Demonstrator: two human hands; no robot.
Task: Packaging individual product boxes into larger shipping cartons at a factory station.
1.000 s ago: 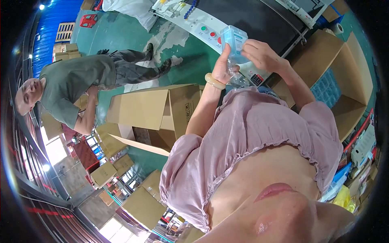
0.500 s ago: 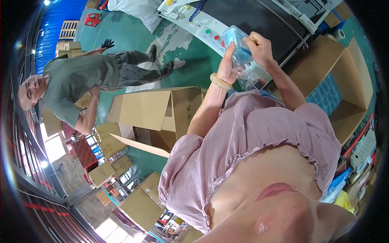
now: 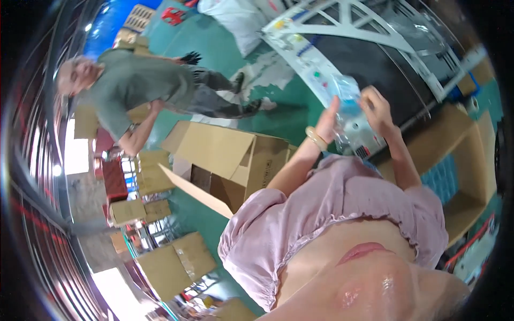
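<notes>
At the far left a co-worker in a grey shirt (image 3: pixel 134 88) bends over the green floor, well apart from the work in hand. Flat brown cartons (image 3: pixel 176 265) lie below them. Near the middle an open cardboard box (image 3: pixel 230 160) stands with its flaps spread, just beside the person's left elbow.

The left hand (image 3: pixel 327 120), with a pale bracelet (image 3: pixel 316 138) at the wrist, is raised with its fingers closed on the left edge of a clear plastic bag (image 3: pixel 347 96). The right hand (image 3: pixel 377 109) pinches the bag's right edge. The bag hangs in the air between the two hands, above the near edge of the black belt machine (image 3: pixel 385 64), and rests on nothing. It seems to hold something pale blue, though blur makes this unsure.

By the look of it the handling is in mid-course: the bag is lifted and gripped but lies neither in a box nor on the belt. More brown cartons (image 3: pixel 471 155) stand at the right. Nothing blocks the hands.
</notes>
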